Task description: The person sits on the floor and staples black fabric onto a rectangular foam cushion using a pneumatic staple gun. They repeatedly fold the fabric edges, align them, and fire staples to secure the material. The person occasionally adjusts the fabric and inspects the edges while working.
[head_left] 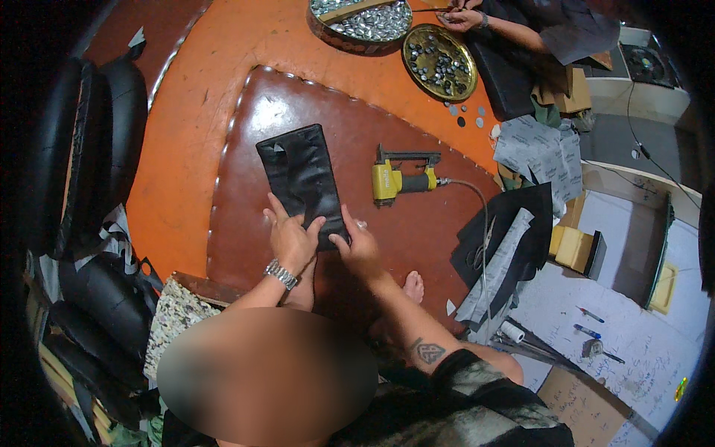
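A black leather-covered rectangular panel [302, 175] lies slanted on the brown padded surface, its covering wrinkled along the left side. My left hand [293, 237], with a metal watch at the wrist, grips its near left edge, thumb and fingers on the leather. My right hand [361, 249] holds the near right corner, with the thumb on top and the index finger along the side. Hidden from me is the panel's underside. To the right of the panel, apart from both hands, a yellow and black staple gun [402, 179] lies on its side with a hose attached.
Shiny metal buttons fill a round tin [360, 46] at the back. Beside it, a brass tray [472, 74] holds dark buttons. Another person's hand [463, 18] is at work there. Black fabric [521, 223] lies right; black padded pieces [123, 127] stand left. My bare foot [414, 287] is near.
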Demonstrator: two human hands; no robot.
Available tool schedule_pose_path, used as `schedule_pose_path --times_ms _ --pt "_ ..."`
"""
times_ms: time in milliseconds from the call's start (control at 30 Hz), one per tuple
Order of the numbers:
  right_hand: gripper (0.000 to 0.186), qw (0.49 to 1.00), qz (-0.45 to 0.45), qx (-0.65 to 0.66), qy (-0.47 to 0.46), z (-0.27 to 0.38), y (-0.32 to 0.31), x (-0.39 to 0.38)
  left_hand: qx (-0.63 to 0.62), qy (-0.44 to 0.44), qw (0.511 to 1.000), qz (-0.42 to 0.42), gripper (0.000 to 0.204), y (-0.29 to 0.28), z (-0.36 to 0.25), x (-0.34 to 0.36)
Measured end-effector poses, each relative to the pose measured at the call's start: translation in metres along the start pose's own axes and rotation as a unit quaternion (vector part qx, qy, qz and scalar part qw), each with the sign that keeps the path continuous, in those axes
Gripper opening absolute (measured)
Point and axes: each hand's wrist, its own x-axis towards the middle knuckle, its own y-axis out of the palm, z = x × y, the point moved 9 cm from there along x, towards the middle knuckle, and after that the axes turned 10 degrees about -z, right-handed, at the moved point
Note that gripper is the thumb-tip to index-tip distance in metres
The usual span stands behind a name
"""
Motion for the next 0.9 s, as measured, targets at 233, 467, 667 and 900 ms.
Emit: schedule_pose_path --times_ms 233,467,667,900 --pt "0.089 0.998 -0.053 -0.020 0.020 0.013 0.003 -0.037 -0.003 0.015 1.000 -0.006 0.042 -0.003 0.009 0.004" --pt "0.097 0.995 -0.027 0.094 -0.002 0.057 0.021 0.064 -0.015 0.040 0.999 0.006 0.034 -0.004 0.022 0.005" --pt "0.098 0.989 -0.070 0.031 -0.126 0.078 0.008 0.011 -0.004 0.095 0.995 -0.027 0.039 -0.018 0.019 0.007" --pt "0.092 0.996 0.003 0.085 0.026 0.043 0.017 0.007 -0.050 0.056 0.997 0.010 0.042 -0.019 0.026 0.005"
